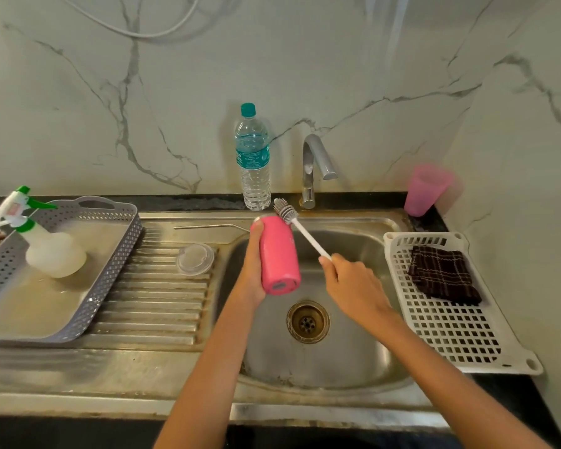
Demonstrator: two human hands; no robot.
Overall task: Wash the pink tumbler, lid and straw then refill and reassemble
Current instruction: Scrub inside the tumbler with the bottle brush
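Head view: at the centre of the frame we see the pink tumbler (279, 254), tilted over the sink (353, 351) with its base toward us and its mouth pointing away. The left hand (251, 270) holds it from the left, fingers curled round its body. The right hand (353, 283) grips the white handle of a bottle brush (305, 234), whose grey bristle head sits just beside the tumbler's far rim. Left of the tumbler, a clear lid (195, 259) lies on the ribbed drainboard, with a metal straw (208, 226) lying above it. Behind stand a water bottle (255, 163) and a faucet (314, 163). At the right we see a pink cup (425, 189) and a white basket (450, 335) holding a dark checked cloth (444, 273). At the left, a grey tray (106, 286) holds a spray bottle (51, 251).
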